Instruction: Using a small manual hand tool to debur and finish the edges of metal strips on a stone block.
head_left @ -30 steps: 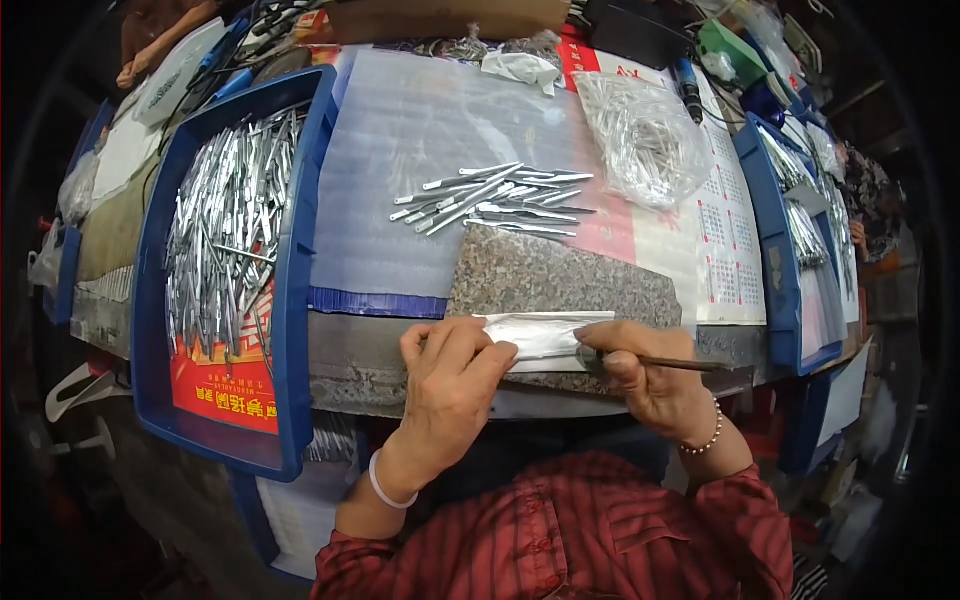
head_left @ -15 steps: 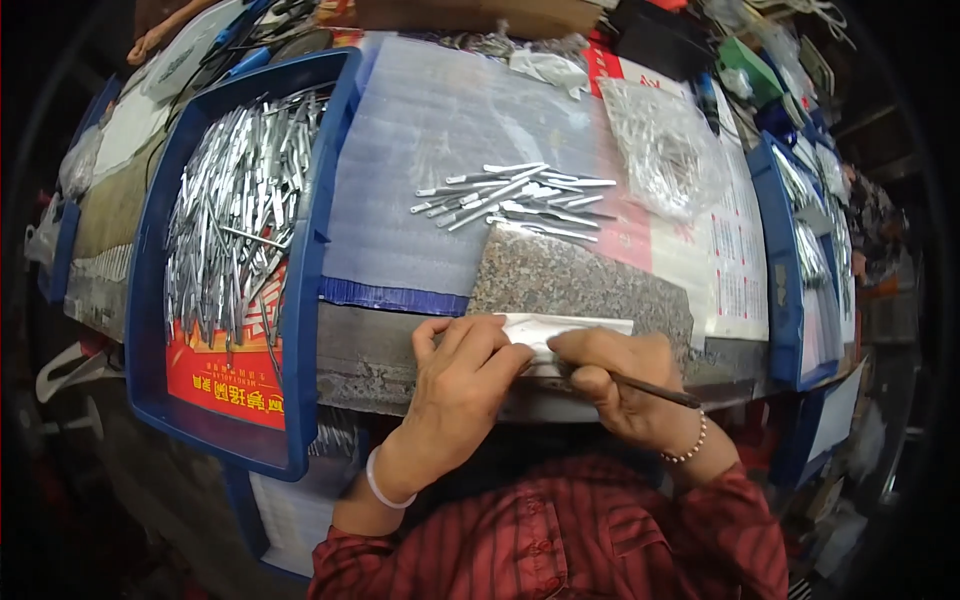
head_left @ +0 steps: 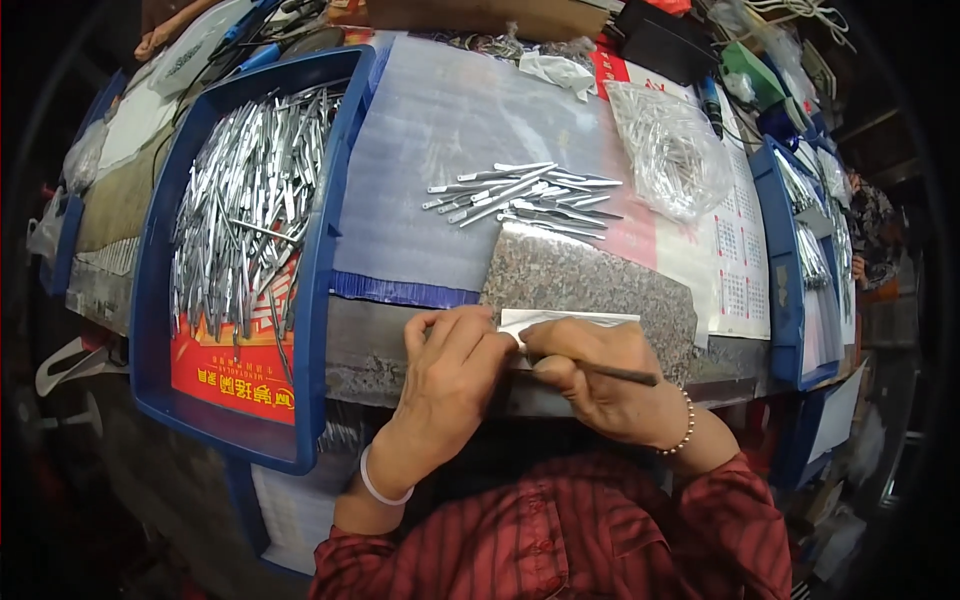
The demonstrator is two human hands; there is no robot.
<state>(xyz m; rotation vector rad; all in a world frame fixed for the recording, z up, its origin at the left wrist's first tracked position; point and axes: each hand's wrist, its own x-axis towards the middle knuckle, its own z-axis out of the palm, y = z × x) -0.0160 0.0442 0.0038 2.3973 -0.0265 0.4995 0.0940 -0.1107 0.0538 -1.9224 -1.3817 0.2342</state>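
Note:
At the table's near edge, a white strip [head_left: 580, 318] lies along the front of a speckled stone slab [head_left: 590, 275]. My left hand [head_left: 445, 380] is closed at the strip's left end, its fingertips pressed together; what they hold is hidden. My right hand [head_left: 625, 400] grips a slim dark rod [head_left: 620, 374] that slants out past its thumb to the right. The right fingertips rest on the strip, almost touching the left ones. Beyond the slab lies a loose heap of slim silvery metal pieces [head_left: 530, 193], dark along parts of their length.
On the left, a deep blue tray [head_left: 318, 300] holds a large heap of similar metal pieces [head_left: 250, 190] over a red sheet. A clear plastic bag [head_left: 675, 150] lies at the far right. Another blue tray [head_left: 790, 270] stands at the right edge.
My right hand has moved left along the white strip with the rod, closing in on my left hand. The left hand stays at the strip's left end. The whole view has shifted slightly.

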